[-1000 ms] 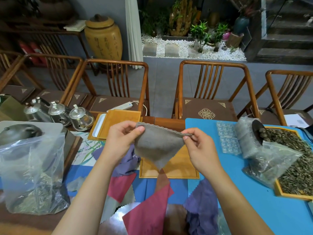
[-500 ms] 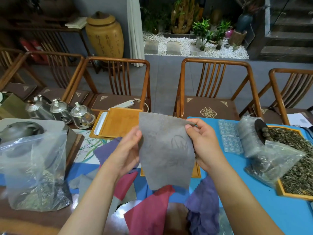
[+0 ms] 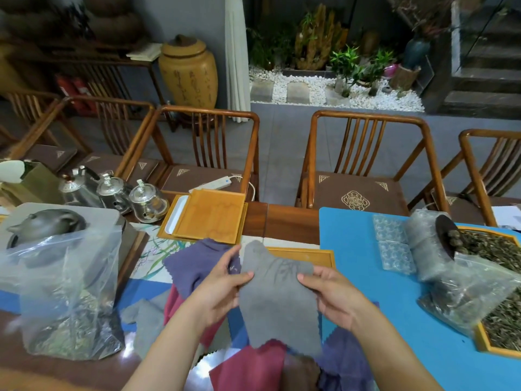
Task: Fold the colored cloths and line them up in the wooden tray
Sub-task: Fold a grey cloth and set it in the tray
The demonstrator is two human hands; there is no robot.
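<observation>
Grey cloth (image 3: 277,300) hangs unfolded at lower centre of the frame, pinched on its left edge by the left hand (image 3: 218,289) and on its right edge by the right hand (image 3: 331,296), fingers closed on the fabric; behind it, the wooden tray (image 3: 303,253) is mostly covered, with purple cloth (image 3: 191,266) and red cloth (image 3: 251,368) loose nearby

Far side of the bench: wooden spindle-back chairs (image 3: 363,165) with brown cushions on a grey tiled floor (image 3: 282,142). Far left, a large ochre lidded jar (image 3: 188,74) beside a white curtain (image 3: 236,57). Far right, a white-pebble planter bed (image 3: 332,91) and dark steps (image 3: 485,80).
</observation>
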